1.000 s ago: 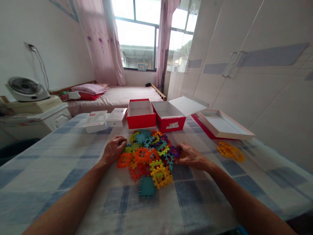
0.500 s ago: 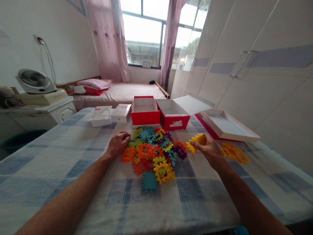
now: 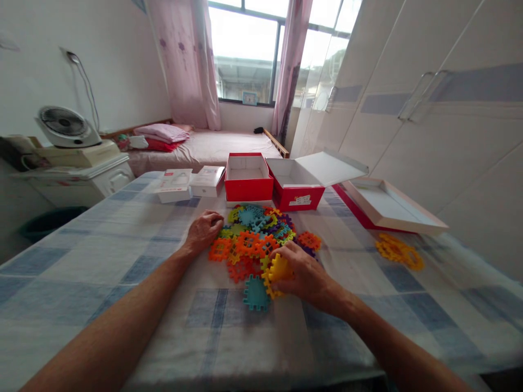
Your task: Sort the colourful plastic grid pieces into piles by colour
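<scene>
My right hand (image 3: pixel 300 272) is closed on yellow notched plastic building blocks (image 3: pixel 281 267) at the front right of a mixed pile. The fingers partly hide the yellow pieces, so I cannot tell how many are held. Just left of them lies a teal square block (image 3: pixel 256 293). Orange blocks (image 3: pixel 248 243) and blue ones (image 3: pixel 246 216) make up much of the pile, with green and purple among them. At the pile's left edge my left hand (image 3: pixel 205 230) rests on the cloth, its fingers curled in with nothing visible in them.
Behind the pile stand an open red box (image 3: pixel 248 189) and a second red box (image 3: pixel 298 198) with its lid raised. White cartons (image 3: pixel 175 185) are to their left. A shallow box lid (image 3: pixel 398 209) lies at the right, with separate yellow blocks (image 3: pixel 398 251) in front of it.
My right hand has moved left and nearer with the yellow blocks, from right of the pile to its front right. My left hand stays beside the pile. The camera view has shifted slightly.
</scene>
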`<state>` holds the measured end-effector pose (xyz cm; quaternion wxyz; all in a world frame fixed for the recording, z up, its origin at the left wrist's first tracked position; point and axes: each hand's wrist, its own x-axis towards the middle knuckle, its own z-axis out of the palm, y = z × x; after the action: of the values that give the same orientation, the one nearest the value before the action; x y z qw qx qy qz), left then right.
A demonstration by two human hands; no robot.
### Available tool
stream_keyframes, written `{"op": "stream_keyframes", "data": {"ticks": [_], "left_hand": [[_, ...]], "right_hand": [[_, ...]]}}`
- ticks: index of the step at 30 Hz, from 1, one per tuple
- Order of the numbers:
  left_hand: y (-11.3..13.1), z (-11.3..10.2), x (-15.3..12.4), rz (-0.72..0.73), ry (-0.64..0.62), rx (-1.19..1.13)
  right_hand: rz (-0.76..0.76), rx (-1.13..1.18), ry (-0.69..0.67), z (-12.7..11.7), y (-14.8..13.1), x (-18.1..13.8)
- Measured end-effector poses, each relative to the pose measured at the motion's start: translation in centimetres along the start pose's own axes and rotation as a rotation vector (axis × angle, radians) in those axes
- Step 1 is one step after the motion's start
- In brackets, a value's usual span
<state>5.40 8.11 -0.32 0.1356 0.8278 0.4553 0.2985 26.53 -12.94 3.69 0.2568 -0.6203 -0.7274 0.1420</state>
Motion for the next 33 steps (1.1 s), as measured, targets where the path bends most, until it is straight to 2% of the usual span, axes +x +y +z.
{"op": "stream_keyframes", "data": {"ticks": [5, 12, 14, 17, 20, 24, 28, 30, 33], "left_hand": [[-0.1, 0.1, 0.0, 0.003, 0.007, -0.006], [-0.2, 0.2, 0.1, 0.0, 0.01, -0.001], [-0.1, 0.1, 0.1, -0.005, 0.0, -0.002], [0.0, -0.1, 0.1, 0.002, -0.012, -0.007], [0.1, -0.2, 0.0, 0.001, -0.017, -0.01], [0.2, -0.2, 0.0, -0.012, -0.02, -0.002], [0.1, -0.2, 0.1, -0.003, -0.02, 0.002], [0.0, -0.1, 0.1, 0.002, -0.006, 0.002], [-0.1, 0.1, 0.1, 0.01, 0.005, 0.0]], "right_hand": [[-0.078, -0.171, 0.038, 0.5, -0.1, -0.6], [-0.054, -0.205, 0.102, 1.2, -1.3, -2.7], [-0.023, -0.149, 0.126, 1.3, -1.3, -3.4], [0.15, -0.001, 0.179, 0.3, -0.4, -4.3], [0.357, 0.058, 0.322, -2.8, 2.8, -5.3], [0.603, -0.197, 0.618, -8.2, 10.4, -7.2], [0.737, -0.388, 0.645, -11.9, 17.3, -9.5], [0.724, -0.506, 0.633, -12.7, 18.8, -10.2], [0.665, -0.77, 0.671, -12.4, 18.4, -10.0]]}}
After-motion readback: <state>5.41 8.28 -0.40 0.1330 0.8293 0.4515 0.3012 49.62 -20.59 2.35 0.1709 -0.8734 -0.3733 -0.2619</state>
